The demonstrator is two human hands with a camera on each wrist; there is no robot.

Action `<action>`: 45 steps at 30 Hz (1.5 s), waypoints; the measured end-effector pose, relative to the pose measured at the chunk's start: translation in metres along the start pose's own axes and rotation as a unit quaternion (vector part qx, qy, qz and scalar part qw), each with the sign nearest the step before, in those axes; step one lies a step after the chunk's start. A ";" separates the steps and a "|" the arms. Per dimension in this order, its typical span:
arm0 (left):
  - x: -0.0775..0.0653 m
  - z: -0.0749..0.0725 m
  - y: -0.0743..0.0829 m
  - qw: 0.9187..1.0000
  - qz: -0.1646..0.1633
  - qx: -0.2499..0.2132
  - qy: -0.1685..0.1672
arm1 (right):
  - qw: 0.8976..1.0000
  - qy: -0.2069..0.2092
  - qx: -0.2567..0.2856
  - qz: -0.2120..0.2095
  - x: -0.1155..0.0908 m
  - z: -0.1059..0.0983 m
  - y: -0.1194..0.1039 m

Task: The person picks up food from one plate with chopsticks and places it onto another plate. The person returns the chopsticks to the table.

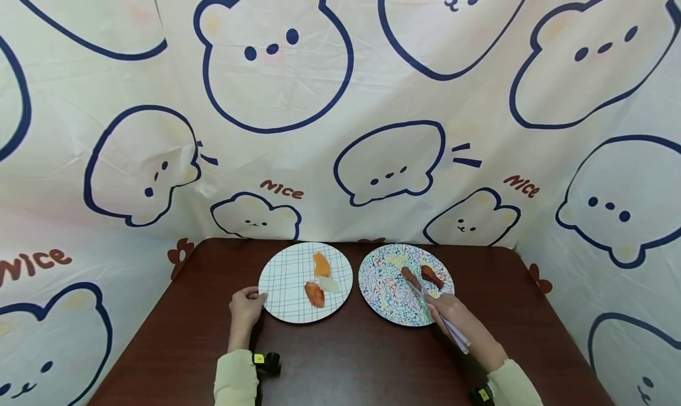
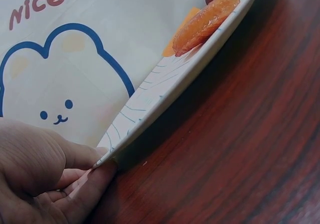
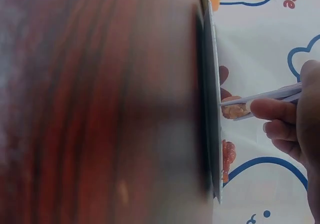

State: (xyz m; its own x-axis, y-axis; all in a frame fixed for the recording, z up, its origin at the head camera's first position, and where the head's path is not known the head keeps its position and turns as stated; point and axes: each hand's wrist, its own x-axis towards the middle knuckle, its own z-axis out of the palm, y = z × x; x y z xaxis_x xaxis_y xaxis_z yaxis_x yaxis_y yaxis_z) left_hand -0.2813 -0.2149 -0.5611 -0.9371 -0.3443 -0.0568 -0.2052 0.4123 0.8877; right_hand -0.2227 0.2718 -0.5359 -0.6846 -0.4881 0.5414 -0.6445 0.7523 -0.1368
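My left hand [image 1: 247, 308] pinches the left rim of a white plate with a teal grid [image 1: 284, 276], thumb on top and fingers beneath in the left wrist view. That plate bears an orange wedge [image 1: 321, 264], a pale green slice [image 1: 329, 284] and a glossy reddish-orange piece like a chicken wing [image 1: 314, 294]. Over the near right rim of a multicolour speckled plate [image 1: 388, 294], my right hand [image 1: 457, 314] grips pale lavender chopsticks [image 1: 456, 334]. Their tips flank a brown food piece [image 3: 234, 109]. Beside it lies a dark reddish drumstick-like piece [image 1: 432, 276].
Both plates stand side by side near the far edge of a dark reddish-brown wooden table [image 1: 340, 364]. A cream cloth with bear drawings [image 1: 276, 98] hangs behind and at both sides. Black bands with small devices [image 1: 268, 363] sit on the wrists.
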 end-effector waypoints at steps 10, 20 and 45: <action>0.001 -0.003 0.002 1.000 0.001 -0.002 -0.004 | 0.988 0.083 -0.058 -0.121 0.006 0.010 0.011; 0.000 -0.002 0.004 1.000 -0.001 -0.008 -0.001 | 0.979 0.108 -0.081 -0.154 0.014 0.010 0.008; 0.003 0.002 0.001 1.000 0.004 -0.010 -0.006 | 0.992 -0.023 -0.116 -0.031 0.027 -0.007 -0.023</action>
State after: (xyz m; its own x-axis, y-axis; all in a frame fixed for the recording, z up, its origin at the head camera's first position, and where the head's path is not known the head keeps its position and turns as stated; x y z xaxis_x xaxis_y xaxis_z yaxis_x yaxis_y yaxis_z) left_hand -0.2848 -0.2142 -0.5611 -0.9417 -0.3318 -0.0550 -0.1924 0.3973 0.8973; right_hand -0.2242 0.2449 -0.5124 -0.6638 -0.5526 0.5040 -0.5938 0.7991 0.0942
